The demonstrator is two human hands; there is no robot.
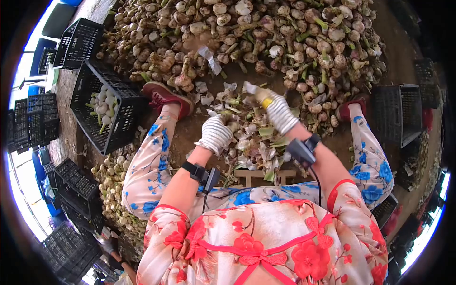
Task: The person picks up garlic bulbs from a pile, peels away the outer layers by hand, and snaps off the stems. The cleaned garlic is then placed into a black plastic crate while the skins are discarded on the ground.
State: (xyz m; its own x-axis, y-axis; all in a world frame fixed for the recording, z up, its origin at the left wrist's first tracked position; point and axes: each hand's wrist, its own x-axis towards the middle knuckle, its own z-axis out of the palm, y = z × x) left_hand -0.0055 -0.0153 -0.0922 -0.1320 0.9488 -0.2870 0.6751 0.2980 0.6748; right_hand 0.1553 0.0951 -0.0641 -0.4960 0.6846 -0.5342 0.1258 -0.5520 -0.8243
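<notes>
My left hand (216, 133), in a white striped knit glove, is closed with its fingers curled round what looks like a garlic bulb (233, 126), mostly hidden by the glove. My right hand (279, 113), in a matching glove with a yellow band near the fingers, is up and to the right of it. Its fingers are closed, and a pale tip sticks out beyond them; what it holds is too blurred to name. Beneath both hands lies a heap of peeled garlic skins and cut stalks (256, 147). A large pile of untrimmed garlic (266, 35) spreads out in front.
At left, a black crate (107, 135) holds several whitish trimmed bulbs (103, 107). Pale garlic (114, 187) lies beside my left leg. Another black crate (396, 114) stands at right. More crates (78, 42) line the left side. At lower left shows another person's gloved hand (107, 242).
</notes>
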